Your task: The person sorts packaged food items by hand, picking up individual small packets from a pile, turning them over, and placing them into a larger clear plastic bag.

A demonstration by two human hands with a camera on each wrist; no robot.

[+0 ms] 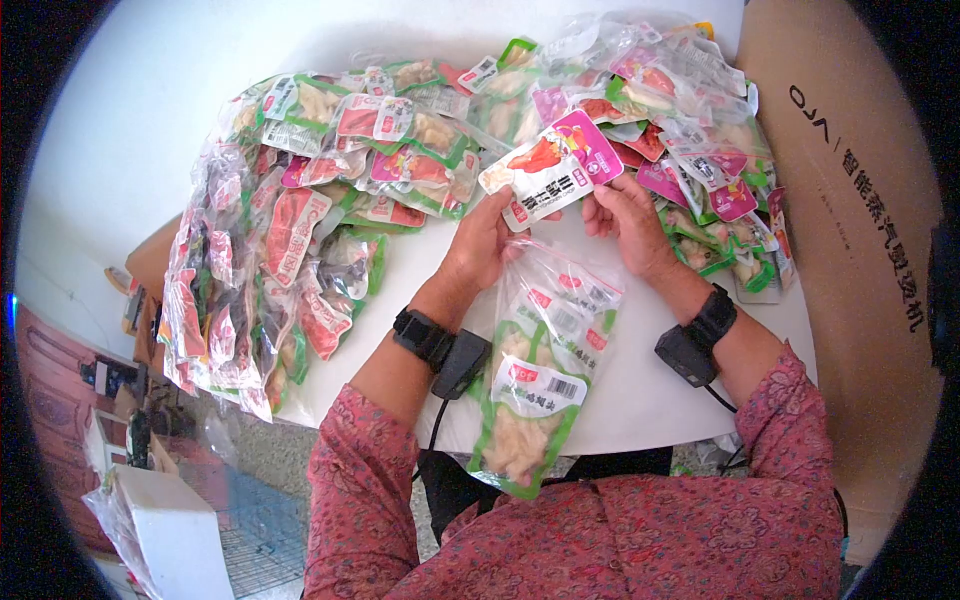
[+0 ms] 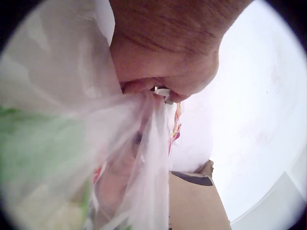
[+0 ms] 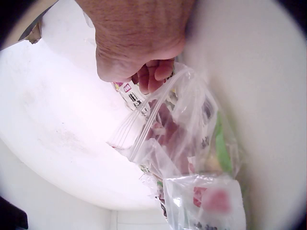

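My left hand (image 1: 483, 238) grips the loose packet (image 1: 553, 165) by its near left corner, with the top of the clear bag (image 1: 540, 375) caught there too; my right hand (image 1: 634, 226) pinches the packet's right side, fingers curled. The packet is at twelve o'clock from the bag, outside it. Green-edged packets already lie inside the bag, how many I can't tell; this one isn't in, and the bag's top looks unsealed. Bagged heaps sit at ten (image 1: 300, 215) and one o'clock (image 1: 690, 130).
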